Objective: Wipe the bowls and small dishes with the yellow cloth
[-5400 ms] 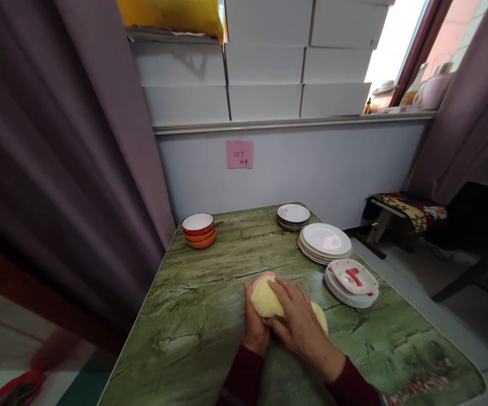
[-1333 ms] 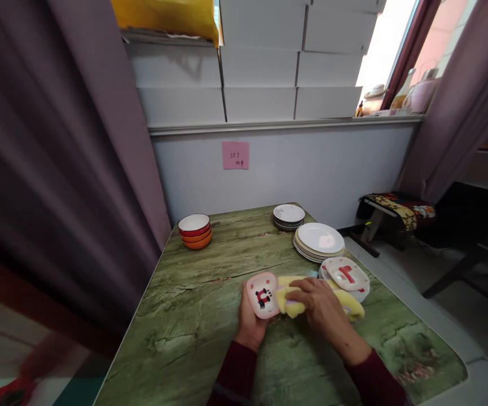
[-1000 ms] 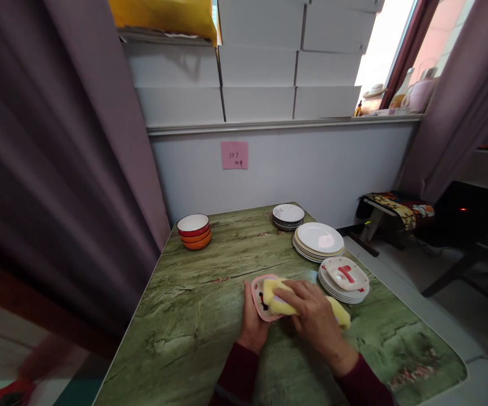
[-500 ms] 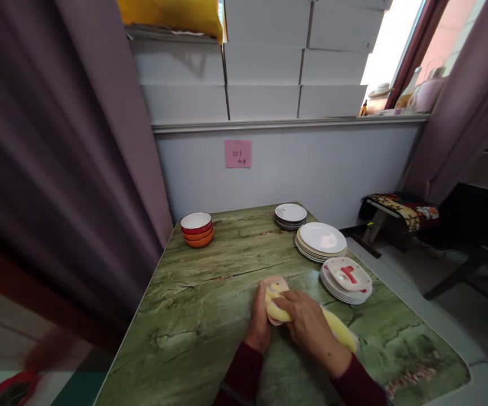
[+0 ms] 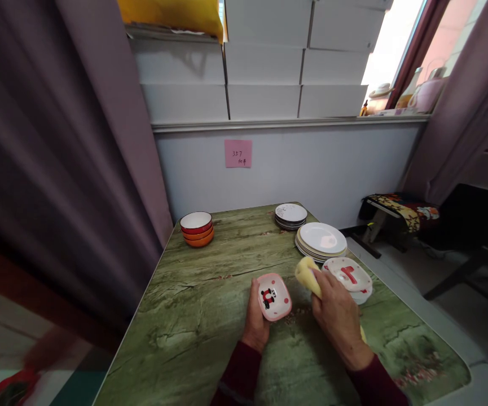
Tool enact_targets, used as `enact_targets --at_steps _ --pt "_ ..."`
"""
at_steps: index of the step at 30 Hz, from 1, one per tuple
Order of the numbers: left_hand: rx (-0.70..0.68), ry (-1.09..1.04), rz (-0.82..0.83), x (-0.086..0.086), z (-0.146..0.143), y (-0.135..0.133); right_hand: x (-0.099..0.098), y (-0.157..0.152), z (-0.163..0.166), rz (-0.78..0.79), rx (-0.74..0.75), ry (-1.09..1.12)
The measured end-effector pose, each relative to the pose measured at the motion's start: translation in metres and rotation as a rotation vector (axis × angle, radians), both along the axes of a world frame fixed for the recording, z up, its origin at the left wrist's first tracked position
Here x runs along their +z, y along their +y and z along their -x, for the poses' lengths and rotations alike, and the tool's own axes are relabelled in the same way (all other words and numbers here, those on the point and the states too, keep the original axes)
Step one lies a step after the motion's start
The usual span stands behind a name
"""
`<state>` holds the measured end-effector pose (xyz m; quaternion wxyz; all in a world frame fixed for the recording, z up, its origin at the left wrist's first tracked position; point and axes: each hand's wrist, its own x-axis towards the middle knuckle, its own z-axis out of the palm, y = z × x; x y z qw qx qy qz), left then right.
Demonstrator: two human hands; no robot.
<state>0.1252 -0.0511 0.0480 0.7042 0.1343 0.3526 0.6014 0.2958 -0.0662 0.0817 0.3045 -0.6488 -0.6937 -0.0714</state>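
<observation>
My left hand [image 5: 253,320] grips a small pink square dish [image 5: 273,296] with a red and black figure inside, holding it just above the green table [image 5: 201,321]. My right hand [image 5: 337,318] is closed round a yellow cloth [image 5: 307,272], lifted to the right of the dish and apart from it. The cloth's far end sticks up near a stack of white plates topped by a red-marked dish [image 5: 347,277].
Further back on the right stand a stack of plain white plates [image 5: 321,241] and a smaller patterned stack [image 5: 290,215]. Red and orange bowls [image 5: 197,229] sit at the far left corner. A purple curtain [image 5: 70,146] hangs along the table's left side. White boxes line the shelf above.
My right hand has lifted the yellow cloth off the pink dish and moved it right; the dish's inside now shows. The left hand still holds the dish.
</observation>
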Motion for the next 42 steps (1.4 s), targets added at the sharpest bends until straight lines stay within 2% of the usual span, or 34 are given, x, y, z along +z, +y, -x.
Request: enact_targets --at_steps 1,3,5,7,13,18,23,27,30,33,36,39,42 --pt "-0.033 -0.013 -0.009 0.0 -0.001 -0.001 0.0 0.0 0.003 -0.061 0.041 0.027" --pt "-0.109 -0.051 -0.044 0.0 -0.003 -0.003 0.0 -0.002 0.013 -0.106 0.223 0.036" --pt "-0.187 -0.111 -0.091 0.001 -0.004 -0.004 -0.002 -0.005 0.023 -0.056 0.418 0.027" --pt "-0.263 -0.171 -0.127 0.002 -0.004 -0.006 -0.008 -0.007 0.03 0.0 0.484 0.06" --pt "-0.329 -0.118 -0.138 0.001 -0.006 -0.007 -0.025 -0.003 0.035 0.02 0.399 0.2" --pt "-0.236 0.167 -0.308 0.003 -0.005 -0.01 -0.027 -0.002 0.035 0.051 0.304 0.257" --pt "-0.14 0.356 -0.421 0.019 -0.006 -0.018 -0.026 0.002 0.032 0.099 0.221 0.4" --pt "-0.006 0.354 -0.462 0.031 -0.009 -0.025 -0.024 0.008 0.028 0.336 0.258 0.698" --pt "0.104 0.436 -0.494 0.033 -0.006 -0.028 -0.024 0.007 0.029 0.493 0.337 1.061" --pt "0.106 0.534 -0.537 0.032 -0.002 -0.029 -0.022 -0.001 0.035 0.708 0.443 1.415" --pt "0.089 0.558 -0.571 0.03 -0.001 -0.03 -0.02 -0.009 0.043 0.864 0.521 1.616" --pt "0.114 0.571 -0.594 0.023 -0.004 -0.03 -0.024 -0.01 0.05 0.818 0.462 1.712" --pt "0.163 0.656 -0.559 0.014 -0.005 -0.027 -0.029 -0.003 0.049 0.651 0.323 1.675"
